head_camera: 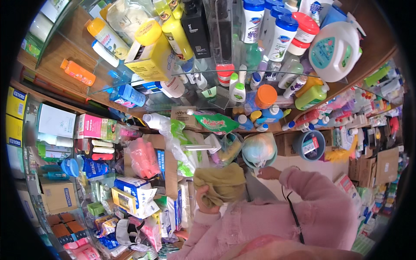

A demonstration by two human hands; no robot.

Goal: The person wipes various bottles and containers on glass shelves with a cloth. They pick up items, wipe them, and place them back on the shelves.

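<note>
My left hand [207, 200] is closed around the near left edge of a crumpled olive-yellow cloth [224, 182], at the lower middle of the view. To the right, my right hand [269, 173] has its fingers by the near rim of a round tub [275, 155], which holds a plastic bag with round, pale-coloured contents [258, 149]. Whether those fingers touch the rim is unclear. Nothing is visible in that hand. A clear bag with sponge-like things [229, 149] lies just beyond the cloth.
Glass shelves ahead carry white bottles with blue caps [283, 37], a large white jug [334, 52] and a yellow box [151, 60]. A blue-grey bucket [308, 146] stands right of the tub. At left are an open cardboard box [169, 175] and packets. Part of another hand [182, 234] shows low down.
</note>
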